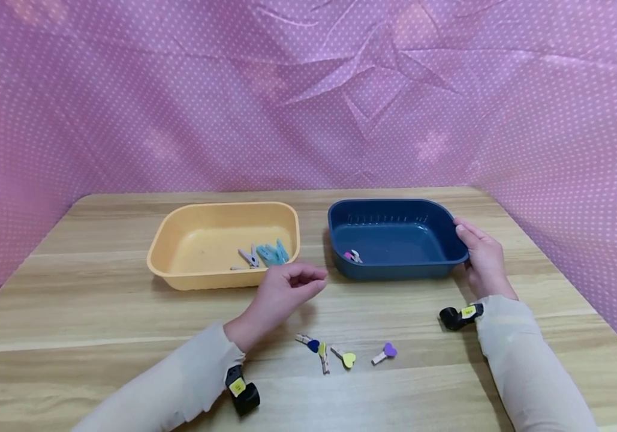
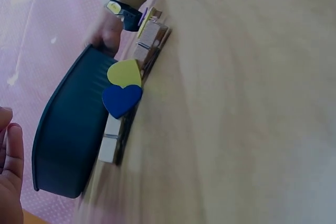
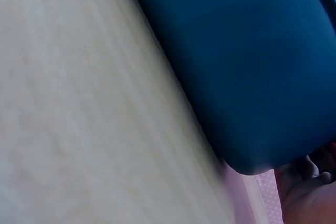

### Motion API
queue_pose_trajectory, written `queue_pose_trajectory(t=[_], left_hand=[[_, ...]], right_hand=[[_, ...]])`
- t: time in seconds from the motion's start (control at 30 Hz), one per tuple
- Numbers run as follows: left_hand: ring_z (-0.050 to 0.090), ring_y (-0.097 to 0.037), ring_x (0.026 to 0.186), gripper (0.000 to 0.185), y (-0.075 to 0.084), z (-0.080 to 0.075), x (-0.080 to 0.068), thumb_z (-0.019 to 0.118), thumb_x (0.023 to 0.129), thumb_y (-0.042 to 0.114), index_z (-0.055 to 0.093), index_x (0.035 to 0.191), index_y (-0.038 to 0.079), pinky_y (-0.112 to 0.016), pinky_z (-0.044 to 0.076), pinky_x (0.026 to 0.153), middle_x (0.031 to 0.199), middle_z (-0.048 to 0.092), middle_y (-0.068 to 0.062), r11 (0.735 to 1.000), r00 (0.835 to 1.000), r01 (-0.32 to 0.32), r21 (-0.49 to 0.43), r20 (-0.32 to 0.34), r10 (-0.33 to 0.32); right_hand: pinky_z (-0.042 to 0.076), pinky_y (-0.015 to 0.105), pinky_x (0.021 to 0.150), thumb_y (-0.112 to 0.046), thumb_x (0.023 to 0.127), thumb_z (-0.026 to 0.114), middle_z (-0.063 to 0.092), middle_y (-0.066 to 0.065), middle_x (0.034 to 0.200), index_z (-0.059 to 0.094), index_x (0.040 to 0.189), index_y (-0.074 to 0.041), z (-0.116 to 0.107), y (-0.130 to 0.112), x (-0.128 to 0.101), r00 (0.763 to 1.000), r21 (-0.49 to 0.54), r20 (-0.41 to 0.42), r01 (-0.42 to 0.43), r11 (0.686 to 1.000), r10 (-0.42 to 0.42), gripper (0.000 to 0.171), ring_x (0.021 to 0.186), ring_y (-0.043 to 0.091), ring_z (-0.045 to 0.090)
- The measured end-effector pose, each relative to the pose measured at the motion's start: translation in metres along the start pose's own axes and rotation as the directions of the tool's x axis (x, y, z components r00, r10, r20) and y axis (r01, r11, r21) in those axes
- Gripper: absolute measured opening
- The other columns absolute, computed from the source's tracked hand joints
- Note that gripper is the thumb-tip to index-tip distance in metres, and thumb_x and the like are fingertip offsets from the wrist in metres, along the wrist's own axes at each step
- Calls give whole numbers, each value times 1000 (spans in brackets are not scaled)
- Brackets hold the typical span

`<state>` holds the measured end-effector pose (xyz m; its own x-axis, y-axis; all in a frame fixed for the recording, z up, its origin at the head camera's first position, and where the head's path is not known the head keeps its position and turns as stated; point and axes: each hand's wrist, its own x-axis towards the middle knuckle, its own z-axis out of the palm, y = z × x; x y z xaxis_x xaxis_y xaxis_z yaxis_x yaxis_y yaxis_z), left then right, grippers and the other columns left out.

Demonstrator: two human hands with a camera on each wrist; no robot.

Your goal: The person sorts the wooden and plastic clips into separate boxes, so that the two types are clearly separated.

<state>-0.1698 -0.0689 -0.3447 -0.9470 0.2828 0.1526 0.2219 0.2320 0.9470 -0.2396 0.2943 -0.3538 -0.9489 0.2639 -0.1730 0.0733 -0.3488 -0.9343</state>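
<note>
My right hand (image 1: 485,261) grips the right end of the dark blue basin (image 1: 394,271), thumb at the rim. In the right wrist view the basin's wall hides part of that hand's fingers. My left hand (image 1: 286,291) hovers in front of the gap between the basins, fingers loosely bent, with nothing visible in them. Below it on the table lie several small wooden clothespins with hearts: a dark blue one (image 1: 312,345), two yellow ones (image 1: 348,359) and a purple one (image 1: 390,350). Inside the blue basin, a pink-heart clothespin (image 1: 348,255) lies near the front left corner.
A yellow basin (image 1: 195,282) stands left of the blue one. It holds several plastic clothespins, blue (image 1: 270,255) and greyish purple (image 1: 250,257), toward its right front. A pink dotted cloth (image 1: 308,120) hangs behind and beside the wooden table (image 1: 98,324).
</note>
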Motion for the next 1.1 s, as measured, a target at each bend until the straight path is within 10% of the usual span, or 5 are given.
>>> queue_pose_trajectory(t=[0.23,1.1], left_hand=[[58,-15,79,17,-3,-3,-8,68,83,10,70,99,5,-23,50,68,95,69,-6,999,999,51,-2,-1,-51],[57,-14,77,15,-8,-11,-26,69,83,14,72,97,9,-22,50,66,87,67,1,990,970,81,115,220,-104]], right_hand=[[51,14,74,-19,84,68,66,-14,97,67,115,-16,1,0,0,1000,36,18,9,999,-10,32,89,-3,62],[50,14,78,-23,82,69,64,-13,110,66,115,-19,0,0,0,1000,6,-5,10,1000,-10,33,91,-4,61]])
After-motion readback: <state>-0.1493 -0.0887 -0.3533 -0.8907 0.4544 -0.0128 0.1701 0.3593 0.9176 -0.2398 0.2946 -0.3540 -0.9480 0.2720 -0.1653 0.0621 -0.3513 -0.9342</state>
